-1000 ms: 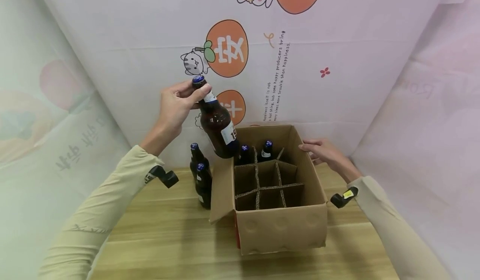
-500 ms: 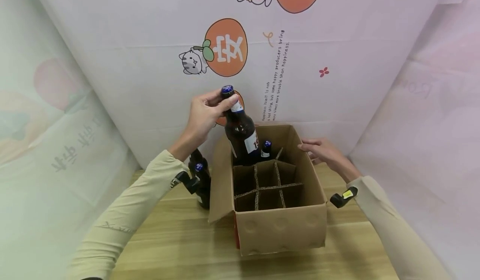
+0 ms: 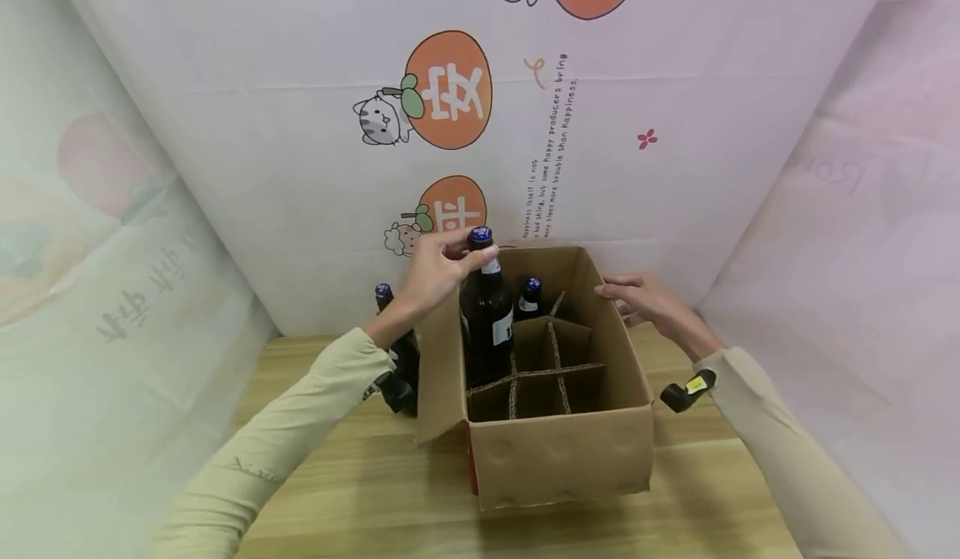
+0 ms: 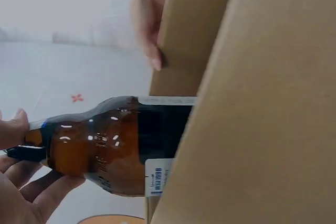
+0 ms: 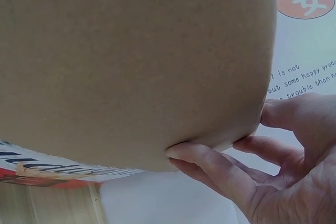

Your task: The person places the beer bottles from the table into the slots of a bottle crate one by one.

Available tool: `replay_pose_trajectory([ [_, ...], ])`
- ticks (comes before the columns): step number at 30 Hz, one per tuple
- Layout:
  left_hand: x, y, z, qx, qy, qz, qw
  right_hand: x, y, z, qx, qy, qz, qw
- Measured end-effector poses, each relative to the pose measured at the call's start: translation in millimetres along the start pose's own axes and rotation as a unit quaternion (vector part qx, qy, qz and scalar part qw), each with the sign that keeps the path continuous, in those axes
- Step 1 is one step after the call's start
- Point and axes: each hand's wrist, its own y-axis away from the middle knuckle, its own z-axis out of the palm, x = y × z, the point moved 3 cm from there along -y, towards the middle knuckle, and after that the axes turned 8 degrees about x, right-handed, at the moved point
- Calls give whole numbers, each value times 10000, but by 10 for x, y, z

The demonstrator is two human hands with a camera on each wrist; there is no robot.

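My left hand grips a brown beer bottle by its neck, just under the blue cap. The bottle stands nearly upright, its lower part down inside the left side of the cardboard box. In the left wrist view, the amber glass of the bottle shows, and its label is partly hidden by the box flap. My right hand holds the box's right side near the back corner. Thumb and fingers of the right hand pinch the cardboard in the right wrist view.
Cardboard dividers split the box into cells. Another capped bottle sits in a back cell. Left of the box, partly behind my left arm, stand dark bottles on the wooden table. A printed cloth hangs behind.
My left hand has carried the bottle rightward, then down into the box, and the bottle has gone from tilted to nearly upright. My right hand has stayed on the box.
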Motion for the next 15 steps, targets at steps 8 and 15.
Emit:
replay_pose_trajectory([
  [8,-128,126,35,-476,-732,92,9961,-11,-24,27,77,103,14,9999],
  [15,-244,145,135,-1084,-1029,62,9887,0,-6,-4,74,237,-31,9997],
])
